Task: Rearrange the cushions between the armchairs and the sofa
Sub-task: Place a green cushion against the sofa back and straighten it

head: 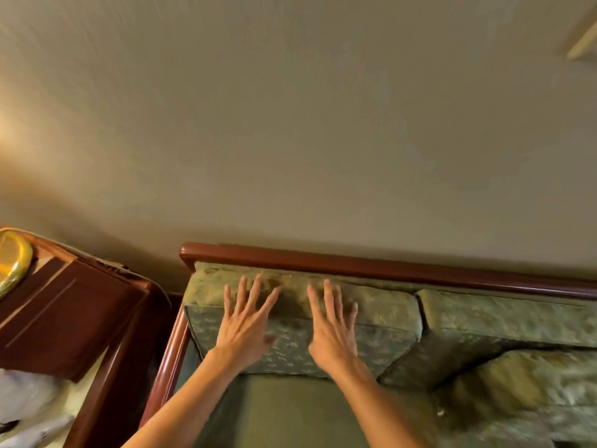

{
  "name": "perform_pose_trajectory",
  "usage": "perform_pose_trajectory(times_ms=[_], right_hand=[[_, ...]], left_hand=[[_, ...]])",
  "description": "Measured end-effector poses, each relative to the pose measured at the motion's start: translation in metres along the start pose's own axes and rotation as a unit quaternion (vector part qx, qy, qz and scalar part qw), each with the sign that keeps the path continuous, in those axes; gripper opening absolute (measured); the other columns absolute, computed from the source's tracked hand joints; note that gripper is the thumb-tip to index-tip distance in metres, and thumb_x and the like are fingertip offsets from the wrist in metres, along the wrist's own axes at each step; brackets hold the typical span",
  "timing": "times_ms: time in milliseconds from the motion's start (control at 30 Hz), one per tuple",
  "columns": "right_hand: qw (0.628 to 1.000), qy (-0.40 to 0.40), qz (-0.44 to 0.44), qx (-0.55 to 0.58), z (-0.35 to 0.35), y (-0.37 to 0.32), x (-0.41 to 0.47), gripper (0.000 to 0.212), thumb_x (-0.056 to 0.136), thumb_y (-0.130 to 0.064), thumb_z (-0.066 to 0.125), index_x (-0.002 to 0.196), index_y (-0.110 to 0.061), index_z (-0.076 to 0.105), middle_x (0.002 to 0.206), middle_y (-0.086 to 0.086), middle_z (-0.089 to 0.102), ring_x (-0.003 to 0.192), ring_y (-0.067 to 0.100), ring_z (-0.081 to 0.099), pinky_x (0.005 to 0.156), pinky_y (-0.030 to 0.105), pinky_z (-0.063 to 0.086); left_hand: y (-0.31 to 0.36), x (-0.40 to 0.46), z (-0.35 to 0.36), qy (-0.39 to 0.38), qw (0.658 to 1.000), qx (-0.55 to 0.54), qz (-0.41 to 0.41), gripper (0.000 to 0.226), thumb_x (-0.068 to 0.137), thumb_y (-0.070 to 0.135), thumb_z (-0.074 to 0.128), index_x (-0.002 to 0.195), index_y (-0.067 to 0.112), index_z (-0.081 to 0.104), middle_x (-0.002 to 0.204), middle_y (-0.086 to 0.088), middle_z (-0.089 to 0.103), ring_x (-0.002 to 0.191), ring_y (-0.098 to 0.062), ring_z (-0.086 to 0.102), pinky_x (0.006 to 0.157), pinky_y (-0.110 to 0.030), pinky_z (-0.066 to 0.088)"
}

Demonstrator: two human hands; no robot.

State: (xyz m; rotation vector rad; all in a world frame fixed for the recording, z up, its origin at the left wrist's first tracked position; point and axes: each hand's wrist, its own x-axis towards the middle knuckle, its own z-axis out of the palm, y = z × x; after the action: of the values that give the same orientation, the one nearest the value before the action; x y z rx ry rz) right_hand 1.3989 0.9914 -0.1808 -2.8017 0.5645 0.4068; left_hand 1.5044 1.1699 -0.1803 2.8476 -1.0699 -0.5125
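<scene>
A green patterned back cushion (387, 321) leans upright against the sofa's dark wooden back rail (355, 265) at the sofa's left end. My left hand (247, 321) and my right hand (334, 328) lie flat on its front face, fingers spread and pointing up, holding nothing. A second back cushion (504, 318) stands to its right. A loose green cushion (523, 383) lies on the seat at the lower right. The bare green seat (284, 412) shows below my forearms.
A dark wooden side table (64, 318) stands left of the sofa with a yellow-green object (13, 260) on it. White cloth or paper (29, 409) lies at the lower left. A plain beige wall (290, 124) rises behind the sofa.
</scene>
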Motion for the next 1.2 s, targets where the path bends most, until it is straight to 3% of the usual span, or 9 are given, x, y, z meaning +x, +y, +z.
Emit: perform_pose_trajectory(times_ms=[67,133,300,467,600,867,967,1033,1200], right_hand=[[0.999,-0.016,-0.019,-0.045,0.011,0.009,-0.006,0.108,0.090,-0.012,0.059,0.152,-0.033,-0.027,0.159,0.004,-0.035,0.149,0.029,-0.026,0.118,0.063,-0.007],[0.998,-0.033,0.039,-0.045,0.001,0.035,-0.013,0.097,0.099,-0.023,0.053,0.151,-0.035,-0.028,0.158,0.000,-0.034,0.149,0.028,-0.025,0.117,0.066,-0.006],[0.977,-0.075,0.184,0.081,-0.052,0.074,-0.025,0.067,0.105,-0.043,0.036,0.158,-0.032,-0.004,0.166,0.006,-0.014,0.151,0.035,-0.016,0.117,0.067,0.004],[0.930,0.019,0.204,0.303,-0.085,0.087,-0.097,0.075,0.101,-0.056,0.040,0.159,-0.030,-0.001,0.168,-0.002,-0.003,0.154,0.022,-0.003,0.122,0.053,0.014],[0.868,0.054,0.220,0.442,-0.074,0.101,-0.175,0.088,0.095,-0.061,0.048,0.159,-0.025,-0.001,0.167,0.001,0.009,0.152,0.022,0.014,0.119,0.039,0.021],[0.829,0.145,0.186,0.508,-0.093,0.185,-0.266,0.105,0.084,-0.072,0.054,0.159,-0.022,0.001,0.166,0.004,0.012,0.151,0.022,0.017,0.121,0.040,0.023],[0.817,0.181,0.168,0.521,-0.097,0.239,-0.303,0.114,0.078,-0.077,0.056,0.159,-0.019,0.001,0.166,0.003,0.010,0.152,0.021,0.015,0.122,0.039,0.019],[0.827,0.183,0.164,0.506,-0.102,0.271,-0.323,0.108,0.086,-0.066,0.057,0.159,-0.017,-0.005,0.166,0.003,0.004,0.152,0.022,0.010,0.121,0.037,0.015],[0.822,0.201,0.151,0.511,-0.122,0.381,-0.390,0.116,0.081,-0.067,0.060,0.157,-0.019,-0.012,0.167,0.004,-0.003,0.153,0.022,0.007,0.122,0.040,0.014]], left_hand=[[-0.019,-0.008,0.009,-0.023,0.999,-0.019,-0.017,0.092,0.098,0.047,0.052,0.149,0.049,-0.023,0.160,0.002,-0.032,0.144,-0.034,-0.033,0.117,-0.066,-0.011],[-0.029,-0.007,0.003,-0.044,0.998,-0.038,-0.028,0.077,0.105,0.036,0.038,0.149,0.050,-0.023,0.161,0.005,-0.031,0.143,-0.033,-0.034,0.118,-0.065,-0.010],[-0.008,0.009,-0.039,-0.129,0.977,-0.113,-0.124,0.055,0.107,0.047,0.018,0.156,0.044,-0.006,0.166,-0.002,-0.020,0.147,-0.041,-0.025,0.117,-0.064,-0.012],[0.040,-0.026,-0.057,-0.053,0.954,-0.258,-0.145,0.067,0.100,0.064,0.020,0.159,0.033,0.015,0.168,-0.006,0.009,0.152,-0.038,0.006,0.119,-0.063,0.005],[0.130,-0.076,-0.048,0.003,0.934,-0.354,-0.056,0.088,0.086,0.078,0.023,0.155,0.024,0.031,0.163,-0.008,0.029,0.149,-0.031,0.027,0.119,-0.056,0.023],[0.286,-0.117,-0.060,0.037,0.925,-0.370,0.082,0.089,0.081,0.080,0.051,0.154,0.033,0.030,0.162,0.003,0.030,0.149,-0.018,0.025,0.121,-0.048,0.025],[0.344,-0.134,-0.065,0.069,0.919,-0.377,0.094,0.098,0.070,0.082,0.064,0.151,0.034,0.036,0.159,0.005,0.036,0.147,-0.018,0.031,0.119,-0.047,0.029],[0.379,-0.140,-0.062,0.072,0.910,-0.397,0.095,0.106,0.059,0.088,0.069,0.149,0.039,0.039,0.158,0.006,0.037,0.146,-0.018,0.032,0.117,-0.049,0.031],[0.517,-0.165,-0.049,0.080,0.913,-0.389,0.095,0.112,0.051,0.094,0.066,0.148,0.043,0.039,0.159,0.007,0.036,0.146,-0.017,0.033,0.117,-0.051,0.032]])
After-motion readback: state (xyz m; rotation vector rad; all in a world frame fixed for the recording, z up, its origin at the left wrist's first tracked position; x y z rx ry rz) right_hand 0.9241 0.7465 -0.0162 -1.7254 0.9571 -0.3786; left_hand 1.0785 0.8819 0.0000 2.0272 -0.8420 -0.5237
